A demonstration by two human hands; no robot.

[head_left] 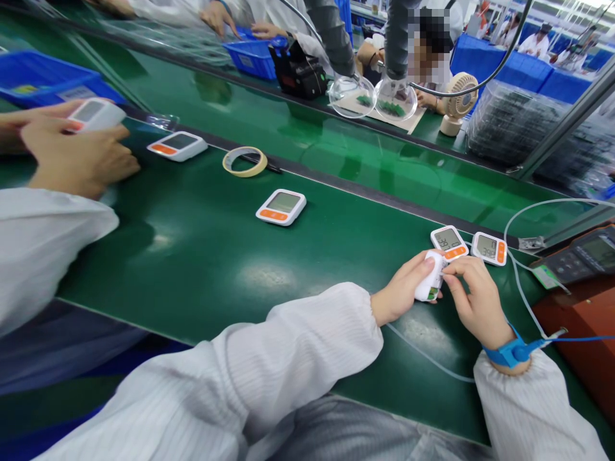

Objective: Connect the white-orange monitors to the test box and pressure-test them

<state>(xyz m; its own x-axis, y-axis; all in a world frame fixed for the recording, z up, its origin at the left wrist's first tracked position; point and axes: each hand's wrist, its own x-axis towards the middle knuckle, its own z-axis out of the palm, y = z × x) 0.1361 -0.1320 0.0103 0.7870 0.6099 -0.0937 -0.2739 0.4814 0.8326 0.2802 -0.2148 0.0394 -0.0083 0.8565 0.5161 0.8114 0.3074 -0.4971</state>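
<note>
At the right of the bench, my left hand (401, 288) is closed around a white electronic monitor (427, 280), turned so that a bit of green shows at its lower end. My right hand (475, 298), with a blue wrist strap, pinches at the monitor's near side; what its fingertips hold is too small to tell. Just beyond lie a lit monitor (449, 241) with orange buttons, partly behind the held one, and a second lit monitor (489, 248). Clear tubing (432, 363) runs across the bench below my hands.
Another monitor (281, 207) lies mid-bench, one more (177, 146) farther left, near a tape roll (245, 162). At left a co-worker's hands (77, 153) hold a monitor. An orange instrument (583, 320) stands at right. A metal-edged ledge (365, 192) borders the bench's far side.
</note>
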